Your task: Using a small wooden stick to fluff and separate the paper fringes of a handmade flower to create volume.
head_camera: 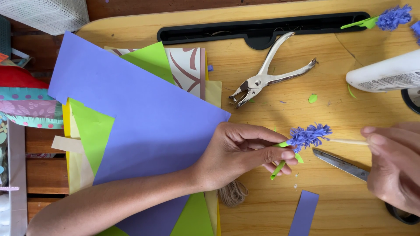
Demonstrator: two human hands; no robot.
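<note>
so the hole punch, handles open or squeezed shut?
Open: the hole punch lies on the table untouched, handles spread apart.

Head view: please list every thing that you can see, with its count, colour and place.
paper flower: one, purple on green stem, held at centre right
second paper flower: one, purple and green, top right
wooden stick: one, pale, between flower and right hand
hole punch: one, silver, upper centre
scissors: one, metal blades, lower right
glue bottle: one, white, right edge
purple paper sheet: one, large, left centre
purple strip: one, bottom
green paper: several pieces, left
twine: one, brown, beside left wrist
left hand: holds flower stem
right hand: holds stick
</note>
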